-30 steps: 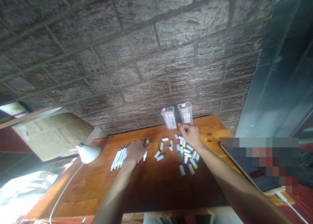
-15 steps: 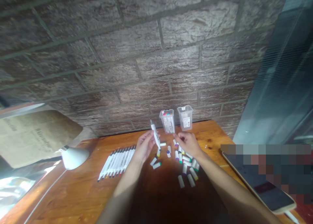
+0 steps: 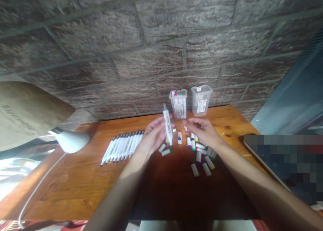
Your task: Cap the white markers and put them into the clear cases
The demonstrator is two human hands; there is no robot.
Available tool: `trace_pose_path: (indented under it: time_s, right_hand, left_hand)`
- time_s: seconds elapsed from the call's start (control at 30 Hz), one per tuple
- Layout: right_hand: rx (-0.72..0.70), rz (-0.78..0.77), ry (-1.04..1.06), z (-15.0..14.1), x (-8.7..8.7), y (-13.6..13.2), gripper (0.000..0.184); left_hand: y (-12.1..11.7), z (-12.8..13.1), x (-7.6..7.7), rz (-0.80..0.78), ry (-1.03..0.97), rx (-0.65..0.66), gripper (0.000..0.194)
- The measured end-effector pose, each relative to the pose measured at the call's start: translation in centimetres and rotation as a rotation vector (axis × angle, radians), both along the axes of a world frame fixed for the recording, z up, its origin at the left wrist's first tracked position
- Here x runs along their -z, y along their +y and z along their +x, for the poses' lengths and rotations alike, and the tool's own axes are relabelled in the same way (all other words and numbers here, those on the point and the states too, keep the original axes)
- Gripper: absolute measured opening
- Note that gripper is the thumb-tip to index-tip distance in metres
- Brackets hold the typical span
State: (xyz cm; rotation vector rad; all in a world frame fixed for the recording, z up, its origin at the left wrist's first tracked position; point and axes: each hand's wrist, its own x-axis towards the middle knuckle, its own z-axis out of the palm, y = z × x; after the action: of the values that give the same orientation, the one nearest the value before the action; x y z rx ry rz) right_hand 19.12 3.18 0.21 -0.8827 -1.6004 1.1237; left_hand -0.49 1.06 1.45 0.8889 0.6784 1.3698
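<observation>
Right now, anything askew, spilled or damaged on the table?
Mildly askew: the short white caps lie loose at mixed angles, some touching, which looks odd beside the neat row of markers. No visible spill or damage.

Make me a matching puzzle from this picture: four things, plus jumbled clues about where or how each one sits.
1. Lone marker
2. Marker row
3. Caps
4. Tubs

A. Standing near the wall
B. Scattered, many of them near the right hand
C. Lined up side by side
D. Held in the left hand

Pairs: 1-D, 2-C, 3-B, 4-A
</observation>
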Motion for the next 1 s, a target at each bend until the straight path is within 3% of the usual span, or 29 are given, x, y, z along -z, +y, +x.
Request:
trace_pose_path:
  time_s: [0.33, 0.6, 0.77, 1.0]
  right_hand:
    - [0.060, 0.029, -0.247, 0.7, 2.1, 1.2, 0.042]
    - [0.075, -0.010, -0.220, 0.6, 2.1, 1.1, 0.043]
    - [0.088, 0.076, -0.306, 0.9, 2.2, 1.3, 0.042]
    - [0.161, 0.088, -0.300, 1.6, 1.7, 1.6, 0.036]
  left_hand:
    - [-0.3, -0.2, -0.4, 0.070, -0.046, 0.019, 0.033]
    - [-0.4, -0.1, -0.3, 0.061, -0.075, 0.038, 0.032]
    - [-0.3, -0.1, -0.2, 0.086, -0.111, 0.062, 0.030]
    - [0.2, -0.5, -0.1, 0.083, -0.143, -0.009, 0.027]
